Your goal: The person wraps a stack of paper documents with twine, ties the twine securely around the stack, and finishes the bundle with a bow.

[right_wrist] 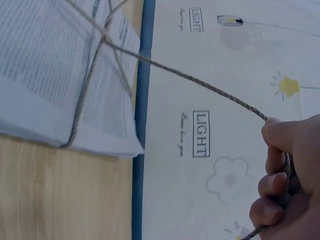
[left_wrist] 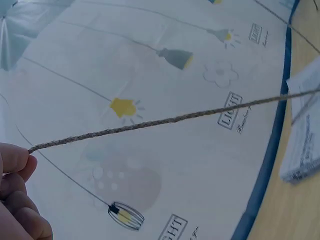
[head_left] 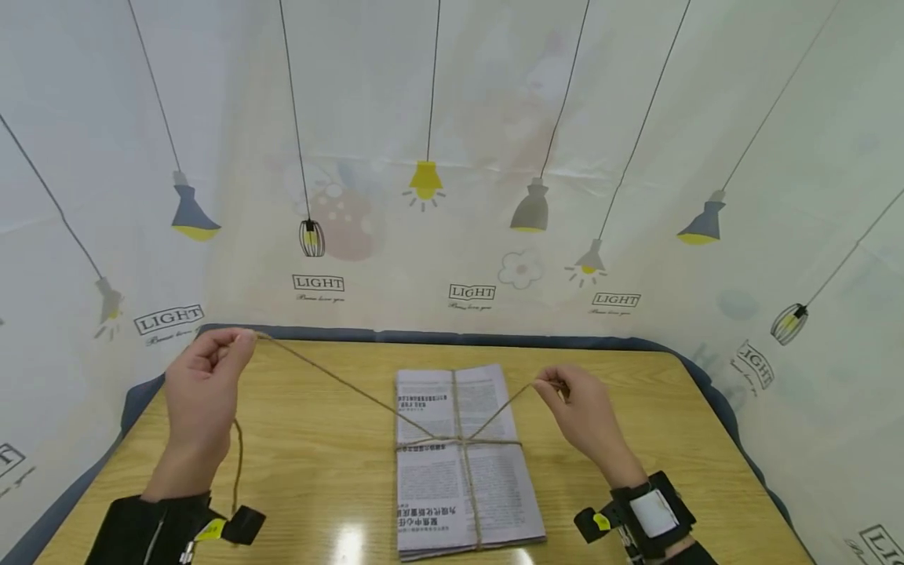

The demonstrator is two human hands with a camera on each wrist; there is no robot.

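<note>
A stack of folded newspapers (head_left: 424, 502) lies on the table, with brown twine (head_left: 464, 463) wrapped both lengthwise and across it. The strands cross near the middle of the top sheet. My left hand (head_left: 212, 384), raised at the left, pinches one twine end between thumb and forefinger; a loose tail hangs below it. To the right of the stack, my right hand (head_left: 582, 412) grips the other end with curled fingers. Both lengths run taut from the crossing up to the hands. In the right wrist view, the twine (right_wrist: 200, 82) passes through the fingers and a short tail comes out underneath.
The wooden tabletop (head_left: 318, 479) shows glare near its front. A dark blue edge (head_left: 452, 336) borders it at the back. Behind and around hangs a pale sheet (head_left: 395, 94) printed with lamps. Each wrist wears a strapped camera, such as the right one (head_left: 653, 514).
</note>
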